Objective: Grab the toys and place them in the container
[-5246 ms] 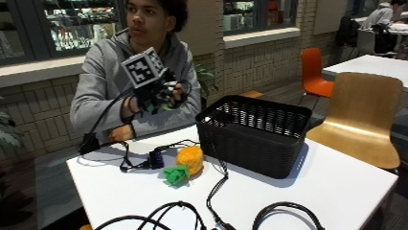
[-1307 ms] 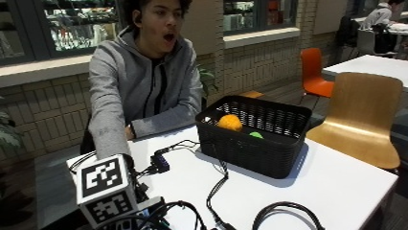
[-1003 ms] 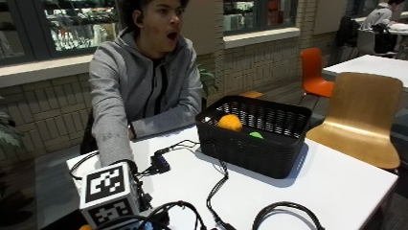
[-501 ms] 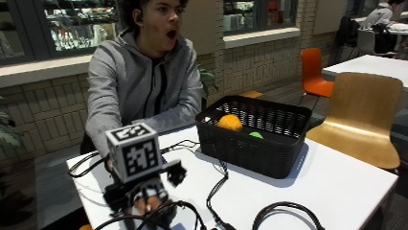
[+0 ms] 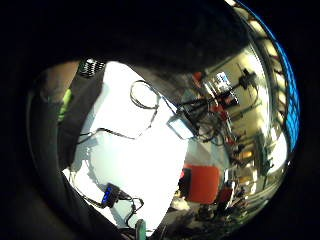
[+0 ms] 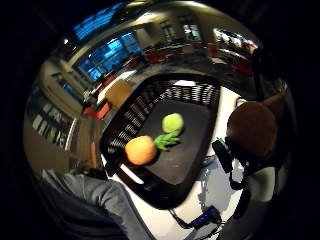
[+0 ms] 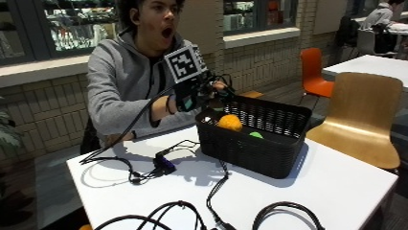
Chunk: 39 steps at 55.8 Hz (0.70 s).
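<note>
Basket (image 7: 255,143) sitting on desk (image 7: 331,187), toward its far right side. Carrot toy (image 7: 229,122) and ball (image 7: 255,135) lying inside it, side by side. Right hand (image 7: 201,93) hovering over basket's rear-left corner, holding a round object (image 6: 252,130). Cables (image 7: 191,211) lying left of and in front of basket.

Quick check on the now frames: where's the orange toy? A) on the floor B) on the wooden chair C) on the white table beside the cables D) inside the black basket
D: the orange toy lies inside the black basket, next to a green toy; the thumb side palm view looks down on both on the basket floor.
</note>
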Motion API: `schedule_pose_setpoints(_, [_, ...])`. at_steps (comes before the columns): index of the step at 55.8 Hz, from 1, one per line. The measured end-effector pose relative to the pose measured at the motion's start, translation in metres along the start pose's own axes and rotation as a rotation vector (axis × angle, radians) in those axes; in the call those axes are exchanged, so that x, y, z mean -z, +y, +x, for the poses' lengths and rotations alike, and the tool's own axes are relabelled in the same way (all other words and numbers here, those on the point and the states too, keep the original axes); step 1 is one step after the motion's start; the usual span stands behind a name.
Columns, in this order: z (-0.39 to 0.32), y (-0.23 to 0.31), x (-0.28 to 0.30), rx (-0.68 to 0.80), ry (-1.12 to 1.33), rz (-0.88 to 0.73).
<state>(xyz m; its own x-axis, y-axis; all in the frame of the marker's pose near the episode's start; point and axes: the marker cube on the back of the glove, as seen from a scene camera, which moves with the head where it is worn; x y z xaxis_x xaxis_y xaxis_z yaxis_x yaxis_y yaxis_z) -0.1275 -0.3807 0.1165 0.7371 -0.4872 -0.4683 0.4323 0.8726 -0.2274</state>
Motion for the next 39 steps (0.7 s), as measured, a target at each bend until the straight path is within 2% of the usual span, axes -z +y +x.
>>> schedule_pose_setpoints(7, [-0.043,-0.004,0.000,0.154,-0.019,-0.031])
schedule_pose_setpoints(11, [-0.063,-0.007,-0.004,0.083,-0.018,-0.076])
schedule_pose_setpoints(16, [-0.072,-0.003,-0.014,0.147,0.036,-0.170])
schedule_pose_setpoints(19, [-0.076,0.000,-0.019,0.124,0.025,-0.253])
schedule_pose_setpoints(25, [-0.066,0.011,-0.027,0.145,0.043,-0.432])
schedule_pose_setpoints(27, [-0.062,0.016,-0.025,0.175,0.021,-0.445])
schedule_pose_setpoints(31, [-0.060,0.027,-0.018,0.131,-0.072,-0.440])
schedule_pose_setpoints(39, [-0.022,0.066,-0.008,0.107,-0.003,-0.487])
